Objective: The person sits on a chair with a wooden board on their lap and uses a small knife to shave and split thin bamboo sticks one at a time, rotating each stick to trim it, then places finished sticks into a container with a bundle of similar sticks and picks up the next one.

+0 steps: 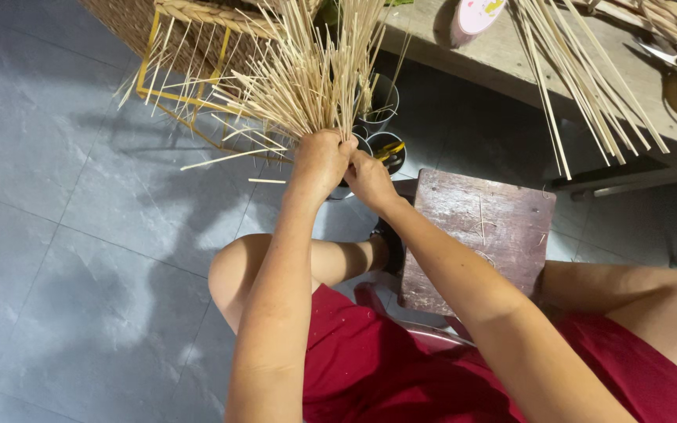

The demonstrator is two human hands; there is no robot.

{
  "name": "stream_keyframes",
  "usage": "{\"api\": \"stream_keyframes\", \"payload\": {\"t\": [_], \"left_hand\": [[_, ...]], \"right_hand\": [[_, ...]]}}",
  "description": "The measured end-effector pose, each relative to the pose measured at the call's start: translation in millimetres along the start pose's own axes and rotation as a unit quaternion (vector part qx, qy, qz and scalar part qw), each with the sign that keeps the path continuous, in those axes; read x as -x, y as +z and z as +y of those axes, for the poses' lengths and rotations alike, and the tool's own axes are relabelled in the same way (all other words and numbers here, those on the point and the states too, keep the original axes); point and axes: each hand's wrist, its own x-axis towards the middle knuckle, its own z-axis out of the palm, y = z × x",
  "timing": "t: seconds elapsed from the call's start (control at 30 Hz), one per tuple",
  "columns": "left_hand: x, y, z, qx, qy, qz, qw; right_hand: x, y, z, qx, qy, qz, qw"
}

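Floor: grey tiles (56, 235), with a dark wooden stool (479, 235) between the knees.
Left hand (321, 163): closed in a fist around the base of a bundle of pale reed sticks (307, 74), which fan upward.
Right hand (370, 178): touching the left hand, fingers pinching the same bundle base.
Tabletop (503, 63): carries more long loose reeds (581, 70) and scissors (667, 55).

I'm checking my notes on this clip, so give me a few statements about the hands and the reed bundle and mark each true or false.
1. Both hands grip the bundle of pale reeds at its base. True: left hand and right hand meet there.
2. The wooden stool is painted bright blue. False: it is dark reddish brown.
3. More loose reeds lie on the bench. True.
4. The floor is green carpet. False: grey tiles.
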Motion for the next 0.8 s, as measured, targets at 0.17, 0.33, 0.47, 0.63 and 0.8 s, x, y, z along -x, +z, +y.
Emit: {"api": "stream_keyframes", "payload": {"t": [0.17, 0.33, 0.47, 0.63, 0.8], "left_hand": [[2.5, -0.2, 3.2, -0.005, 0.03, 0.017, 0.999], [9.9, -5.6, -3.7, 0.034, 0.063, 0.015, 0.997], [8.6, 6.6, -19.1, 0.057, 0.057, 0.04, 0.996], [4.2, 19.6, -23.7, 0.037, 0.075, 0.056, 0.995], [14.9, 13.1, -18.0, 0.076, 0.055, 0.036, 0.995]], "right_hand": [[4.3, 0.0, 1.0, -0.045, -0.001, 0.011, 0.999], [0.3, 1.7, 10.4, 0.014, 0.008, -0.03, 0.999], [10.0, 1.2, 14.5, -0.044, 0.019, -0.01, 0.999], [41.0, -17.7, 27.7, -0.119, 0.063, 0.011, 0.991], [88.6, -38.9, 50.4, -0.239, 0.189, -0.006, 0.952]]}}
